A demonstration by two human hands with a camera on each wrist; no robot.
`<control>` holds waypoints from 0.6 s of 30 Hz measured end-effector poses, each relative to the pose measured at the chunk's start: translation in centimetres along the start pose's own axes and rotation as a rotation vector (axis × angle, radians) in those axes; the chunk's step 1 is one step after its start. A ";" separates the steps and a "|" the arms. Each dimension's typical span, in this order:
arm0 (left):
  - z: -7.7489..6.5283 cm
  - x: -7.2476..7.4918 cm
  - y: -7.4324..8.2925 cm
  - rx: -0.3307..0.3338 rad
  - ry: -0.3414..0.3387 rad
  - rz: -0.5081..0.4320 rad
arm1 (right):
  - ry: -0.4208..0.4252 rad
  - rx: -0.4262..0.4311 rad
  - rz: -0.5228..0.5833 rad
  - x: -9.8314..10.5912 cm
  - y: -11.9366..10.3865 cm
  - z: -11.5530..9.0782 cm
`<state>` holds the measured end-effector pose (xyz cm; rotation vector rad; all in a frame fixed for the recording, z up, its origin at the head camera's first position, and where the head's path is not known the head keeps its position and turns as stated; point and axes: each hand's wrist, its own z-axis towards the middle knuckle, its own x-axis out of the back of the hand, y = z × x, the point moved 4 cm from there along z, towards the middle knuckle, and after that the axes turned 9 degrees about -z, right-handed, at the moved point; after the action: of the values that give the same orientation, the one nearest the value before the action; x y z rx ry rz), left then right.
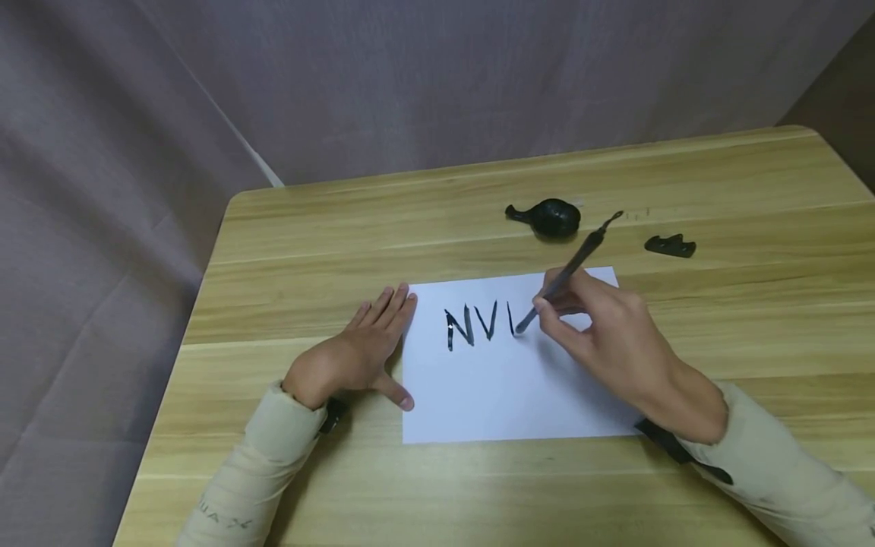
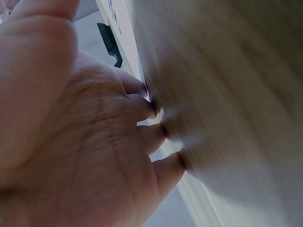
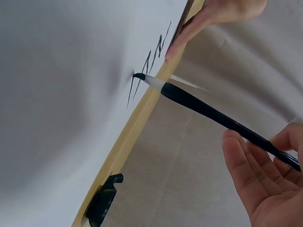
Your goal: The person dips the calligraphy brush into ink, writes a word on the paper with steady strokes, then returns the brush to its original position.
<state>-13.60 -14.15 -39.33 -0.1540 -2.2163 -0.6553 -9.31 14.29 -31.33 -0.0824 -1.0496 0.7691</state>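
Observation:
My right hand [image 1: 618,334] pinches a dark-handled writing brush [image 1: 574,262] between thumb and fingers. The handle slants up and away to the right. In the right wrist view, the brush's black tip [image 3: 139,75] meets the sheet at the end of a thin stroke, below its pale upper bristles. Black letters [image 1: 472,327] reading N, V and an upright line run across the white paper [image 1: 478,406]. At the sheet's left edge lies my left hand [image 1: 365,346], fingers extended and thumb spread. Its palm [image 2: 94,123] fills much of the left wrist view.
Behind the paper, a glossy black rounded vessel [image 1: 554,219] with a narrow neck lies on the wooden table [image 1: 328,258]. A black peaked brush rest [image 1: 670,245] sits to its right. Grey curtain [image 1: 424,83] hangs past the table's far edge.

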 end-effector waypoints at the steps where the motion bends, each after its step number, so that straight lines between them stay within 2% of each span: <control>1: 0.0 0.0 0.0 0.000 0.000 -0.001 | -0.004 -0.002 0.004 0.0 0.0 0.0; 7: 0.0 0.0 0.1 0.005 -0.004 -0.003 | -0.026 -0.010 0.010 0.0 -0.2 -0.1; 18: 0.1 0.0 0.0 0.008 -0.011 -0.006 | -0.116 -0.069 0.011 0.0 -0.3 0.1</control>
<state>-13.65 -14.08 -39.39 -0.1468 -2.2300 -0.6507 -9.27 14.05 -31.18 -0.1038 -1.1875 0.7549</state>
